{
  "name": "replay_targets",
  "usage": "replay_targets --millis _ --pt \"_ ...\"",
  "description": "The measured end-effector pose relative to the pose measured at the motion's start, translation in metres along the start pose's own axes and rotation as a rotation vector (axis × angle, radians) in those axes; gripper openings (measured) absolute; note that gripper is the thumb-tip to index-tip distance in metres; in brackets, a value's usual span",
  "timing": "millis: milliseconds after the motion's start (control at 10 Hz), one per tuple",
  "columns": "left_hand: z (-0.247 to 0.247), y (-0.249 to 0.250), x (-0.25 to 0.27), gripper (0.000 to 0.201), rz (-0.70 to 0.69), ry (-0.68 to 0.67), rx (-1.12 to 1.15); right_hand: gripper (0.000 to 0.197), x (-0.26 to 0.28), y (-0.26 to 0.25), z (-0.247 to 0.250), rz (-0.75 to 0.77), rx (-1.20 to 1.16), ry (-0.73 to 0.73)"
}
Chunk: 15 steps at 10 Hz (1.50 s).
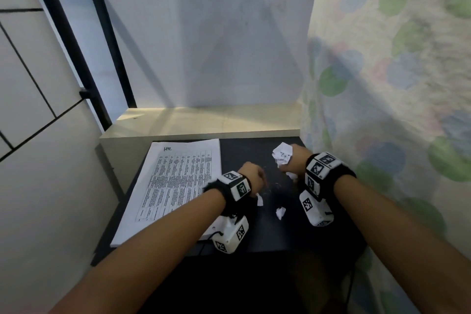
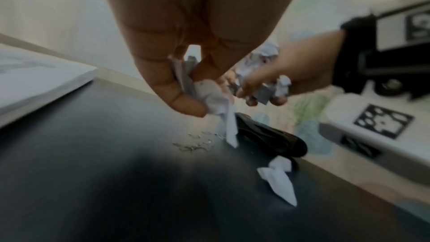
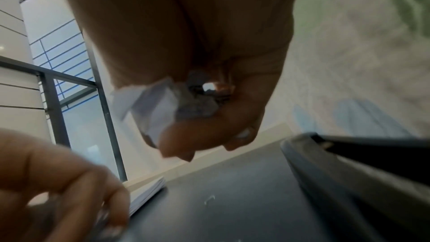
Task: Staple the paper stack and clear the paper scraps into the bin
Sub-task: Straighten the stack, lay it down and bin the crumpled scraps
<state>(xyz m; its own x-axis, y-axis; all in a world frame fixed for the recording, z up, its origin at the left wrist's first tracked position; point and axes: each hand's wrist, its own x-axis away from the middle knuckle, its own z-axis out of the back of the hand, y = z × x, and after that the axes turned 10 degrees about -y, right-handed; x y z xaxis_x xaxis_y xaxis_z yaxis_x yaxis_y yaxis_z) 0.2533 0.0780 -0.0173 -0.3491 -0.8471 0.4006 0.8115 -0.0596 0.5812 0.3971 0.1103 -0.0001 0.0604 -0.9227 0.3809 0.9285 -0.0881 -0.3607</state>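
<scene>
A white printed paper stack lies on the left of the black table. My left hand hovers just right of the stack and pinches small white paper scraps, one strip hanging down. My right hand is farther right and grips a crumpled ball of paper, seen bunched in the palm. Two loose scraps lie on the table near my wrists. A black stapler lies beyond my left hand's fingers, beside several bent staples. No bin is in view.
A pale ledge runs behind the table against a white wall. A patterned curtain hangs close along the right side. White tiled panels and a dark metal frame stand to the left. The table's front edge is below my forearms.
</scene>
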Motion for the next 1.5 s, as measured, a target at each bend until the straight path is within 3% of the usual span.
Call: replay_targets --millis 200,300,400,500,600,700,800,900,1100,1200,1400,1500 --pt "-0.026 0.018 -0.002 0.036 0.067 -0.02 -0.141 0.032 0.009 0.0 0.005 -0.015 0.068 0.016" --pt "-0.035 0.02 -0.001 0.056 0.067 -0.152 -0.287 0.032 0.012 0.005 0.0 -0.02 0.028 -0.003" --pt "-0.042 0.018 -0.002 0.06 0.067 -0.213 -0.413 0.032 0.012 0.008 -0.003 -0.004 0.002 -0.041" --pt "-0.048 0.019 -0.005 0.037 -0.029 -0.209 -0.415 0.031 0.013 0.005 -0.006 -0.017 0.035 -0.049" --pt "-0.043 0.017 -0.006 0.029 -0.102 -0.208 -0.375 0.033 0.015 0.0 -0.011 -0.009 0.071 -0.055" --pt "-0.021 0.015 0.002 0.027 -0.085 -0.181 -0.287 0.033 0.02 -0.002 -0.014 -0.008 0.084 -0.055" --pt "0.017 0.005 0.022 0.022 -0.117 -0.038 -0.157 0.036 0.025 -0.01 -0.016 0.021 0.027 -0.02" --pt "0.059 -0.024 0.05 0.017 -0.129 0.11 -0.005 0.04 0.036 -0.038 -0.023 0.121 0.02 -0.007" --pt "0.116 -0.121 0.128 0.014 -0.02 0.315 0.28 0.039 0.045 -0.129 -0.06 0.344 -0.04 -0.17" --pt "0.13 -0.186 0.169 0.03 0.047 0.421 0.37 0.033 0.052 -0.188 -0.09 0.452 -0.128 -0.262" --pt "0.115 -0.292 0.225 0.031 0.264 0.5 0.422 0.039 0.064 -0.304 -0.172 0.621 -0.074 -0.378" --pt "0.101 -0.332 0.232 0.036 0.306 0.481 0.457 0.027 0.068 -0.34 -0.216 0.631 -0.115 -0.436"
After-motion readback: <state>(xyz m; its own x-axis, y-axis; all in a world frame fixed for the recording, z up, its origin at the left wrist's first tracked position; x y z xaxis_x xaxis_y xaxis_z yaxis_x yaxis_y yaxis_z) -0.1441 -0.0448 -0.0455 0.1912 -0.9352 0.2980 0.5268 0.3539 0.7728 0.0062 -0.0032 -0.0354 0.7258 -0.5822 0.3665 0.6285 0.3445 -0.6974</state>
